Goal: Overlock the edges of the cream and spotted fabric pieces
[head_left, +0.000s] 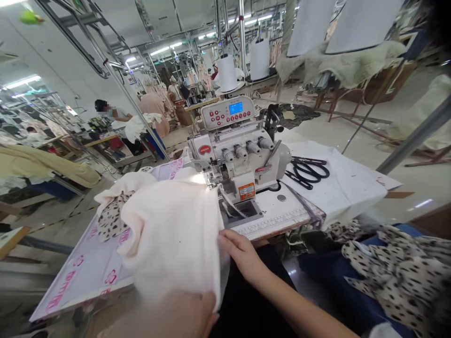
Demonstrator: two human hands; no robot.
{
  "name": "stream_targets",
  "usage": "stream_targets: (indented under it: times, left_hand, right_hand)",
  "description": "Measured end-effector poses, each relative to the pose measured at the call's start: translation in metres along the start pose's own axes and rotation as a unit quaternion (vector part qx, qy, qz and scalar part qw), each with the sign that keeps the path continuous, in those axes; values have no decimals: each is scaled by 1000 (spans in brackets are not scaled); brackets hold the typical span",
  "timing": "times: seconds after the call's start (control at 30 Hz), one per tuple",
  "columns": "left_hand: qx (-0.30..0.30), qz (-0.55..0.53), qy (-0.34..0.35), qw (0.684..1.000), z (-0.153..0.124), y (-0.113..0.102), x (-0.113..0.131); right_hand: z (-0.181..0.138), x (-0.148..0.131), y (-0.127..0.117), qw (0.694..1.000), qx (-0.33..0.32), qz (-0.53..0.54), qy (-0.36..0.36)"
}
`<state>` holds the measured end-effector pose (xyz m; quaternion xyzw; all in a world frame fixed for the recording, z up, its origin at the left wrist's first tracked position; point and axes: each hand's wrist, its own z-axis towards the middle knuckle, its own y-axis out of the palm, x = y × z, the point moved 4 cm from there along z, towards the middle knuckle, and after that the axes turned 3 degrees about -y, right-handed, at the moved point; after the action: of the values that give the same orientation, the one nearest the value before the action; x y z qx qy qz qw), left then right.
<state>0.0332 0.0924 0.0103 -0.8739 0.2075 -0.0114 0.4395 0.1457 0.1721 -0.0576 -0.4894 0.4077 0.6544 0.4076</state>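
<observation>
Cream knit fabric [169, 239] wants an even hold — right hand [243, 257] fingers closed on its edge, left hand [158, 317] fingers hidden, cannot tell

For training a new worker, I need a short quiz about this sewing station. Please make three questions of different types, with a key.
1. True or false: The black-handled scissors lie to the right of the overlock sewing machine.

2. Multiple choice: What does the right hand touch?
A) The cream fabric
B) The scissors
C) The machine's display

3. Fill in the blank: The fabric pile at the lower right has dark ____ on a pale ground.

Key: 1. True; 2. A; 3. spots
</observation>
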Motion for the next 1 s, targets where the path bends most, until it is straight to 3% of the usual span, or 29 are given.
stream_targets:
  times: [0.07, 0.1, 0.17, 0.23, 0.3, 0.43, 0.8, 1.0]
  left_hand:
    - [18, -54, 34, 998, 10, -7, 0]
    - [64, -97, 47, 992, 16, -16, -4]
    - [228, -183, 71, 954, 28, -45, -20]
    - [403, -202, 82, 889, 42, -73, -40]
    - [488, -153, 84, 855, 59, -88, -54]
    - [483, -90, 47, 870, 83, -89, -63]
    - [471, -142, 69, 868, 76, -87, -63]
    - [472, -191, 44, 860, 76, -90, -63]
  right_hand:
    - [6, 5, 2, 1000, 15, -12, -1]
    - [6, 7, 3, 1000, 20, -17, -2]
    - [5, 7, 6, 999, 25, -23, -9]
    - [1, 2, 5, 999, 31, -28, -18]
    - [-2, -6, 0, 999, 31, -25, -20]
    - [-7, -20, -13, 1000, 18, -22, -5]
    - [-7, -15, -20, 993, 10, -117, -21]
    - [-6, -30, -33, 998, -25, -60, 9]
